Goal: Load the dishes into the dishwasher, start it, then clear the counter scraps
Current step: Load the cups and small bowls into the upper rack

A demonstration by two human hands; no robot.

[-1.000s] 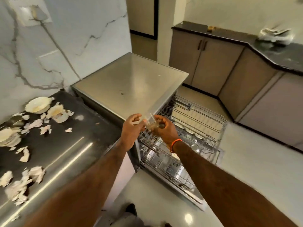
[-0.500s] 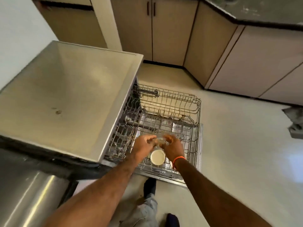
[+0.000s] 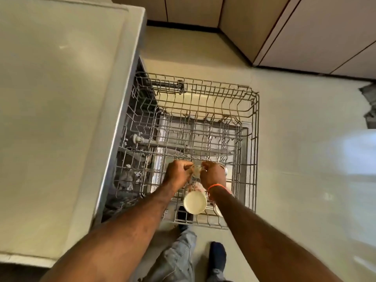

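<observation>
**Now the glass goes down into the rack**

Right, nearest me: my jeans leg and dark shoe on the pale floor, planted at the rack's front edge. Just past them sits a cream-based cup, upside down in the front row of the upper rack, its patterned side showing.

Over that, my left hand and right hand meet, both with fingers curled, pinching a small clear glass between them. It hangs just above the wire tines, behind the cup; I can't tell whether it touches the wires. An orange band is on my right wrist.

Further out, the rack is bare wire, the lower rack visible through it, and the dishwasher's steel top fills the left. Beige cabinets stand beyond.

Risk, as I judge it: the glass is see-through and small, so it could land between tines, tip, or knock the cup beside it if I let go unevenly.

Against half a second back, I'm leaning further over: the rack looks bigger and more straight-down, and my hands hold the same pinch at the same spot.
</observation>
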